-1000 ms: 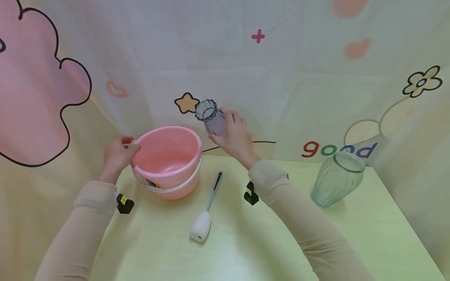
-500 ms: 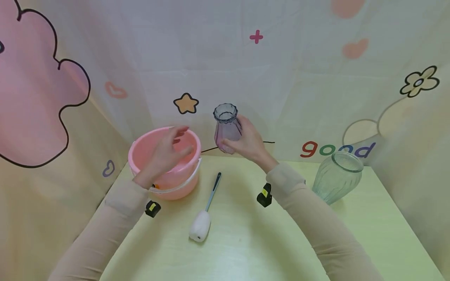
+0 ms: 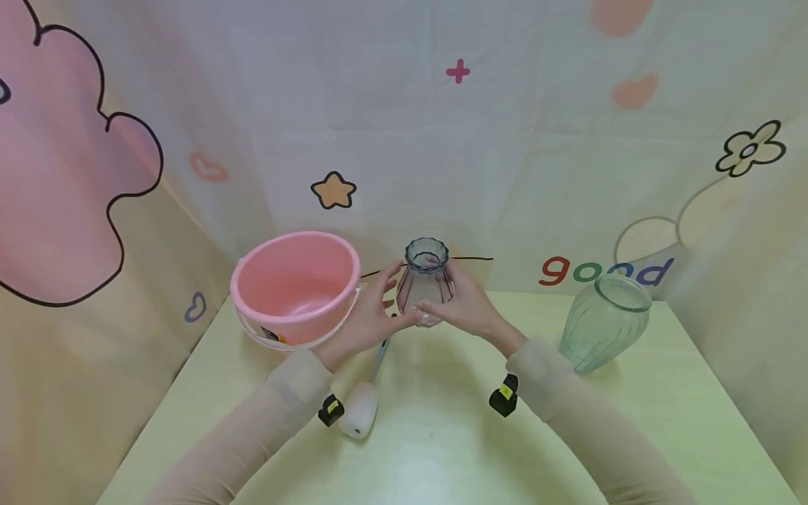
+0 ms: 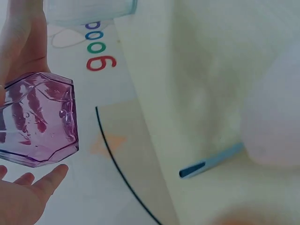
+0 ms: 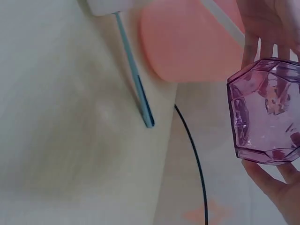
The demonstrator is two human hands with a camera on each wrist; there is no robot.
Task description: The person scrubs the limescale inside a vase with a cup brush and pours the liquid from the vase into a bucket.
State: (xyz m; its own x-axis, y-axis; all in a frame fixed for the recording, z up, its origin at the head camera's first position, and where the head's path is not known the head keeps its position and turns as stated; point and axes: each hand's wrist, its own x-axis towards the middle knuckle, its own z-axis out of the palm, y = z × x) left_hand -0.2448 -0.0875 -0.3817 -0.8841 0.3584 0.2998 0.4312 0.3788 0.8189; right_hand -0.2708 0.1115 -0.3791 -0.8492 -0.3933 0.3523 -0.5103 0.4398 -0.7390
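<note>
A faceted glass vase [image 3: 426, 291], purple below with a scalloped grey-blue mouth, is held upright above the back of the table. My right hand [image 3: 470, 301] grips its right side, thumb across the front. From the left, my left hand [image 3: 366, 319] reaches close with fingers spread and thumb near the base; whether it touches the glass is hard to tell. Seen from below, the purple vase [image 4: 40, 119] lies between the right hand [image 4: 26, 44] and the left fingers [image 4: 51, 183]. In the right wrist view, the vase's base [image 5: 265, 112] hides part of both hands.
A pink bucket [image 3: 252, 312] with a white handle stands at the left. A sponge bottle brush [image 3: 360, 410] lies mid-table, partly behind my left forearm. At the right a green ribbed glass vase [image 3: 606, 322] stands near the printed curtain [image 3: 536, 140].
My left hand has left the bucket's rim and moved right beside the vase. The right hand has brought the vase rightward and down, turning it upright.
</note>
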